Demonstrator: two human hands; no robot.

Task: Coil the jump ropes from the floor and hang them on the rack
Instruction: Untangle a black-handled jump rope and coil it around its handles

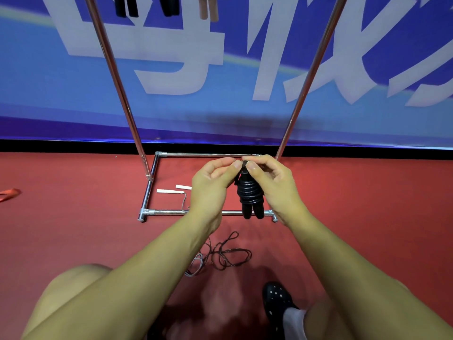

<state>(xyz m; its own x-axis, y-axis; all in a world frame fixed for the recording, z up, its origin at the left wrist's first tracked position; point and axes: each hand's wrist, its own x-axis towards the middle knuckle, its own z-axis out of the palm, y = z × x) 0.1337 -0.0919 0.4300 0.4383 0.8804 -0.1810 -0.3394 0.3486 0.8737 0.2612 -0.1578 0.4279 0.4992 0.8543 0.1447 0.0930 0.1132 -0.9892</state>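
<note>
Held above the rack [208, 212] base's near rail: coiled black jump rope [249, 192], top pinched by left hand [212, 182] and right hand [272, 182] fingers. Probably light, springy; best gripped around the windings.

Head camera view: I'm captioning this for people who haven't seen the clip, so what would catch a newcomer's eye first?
Dead centre, the left hand and right hand pinch the top of a black jump rope, its cord wound round its two handles. Behind it the chrome rack stands on the red floor against a blue banner. Loose cords and two white handles lie on the floor.
</note>
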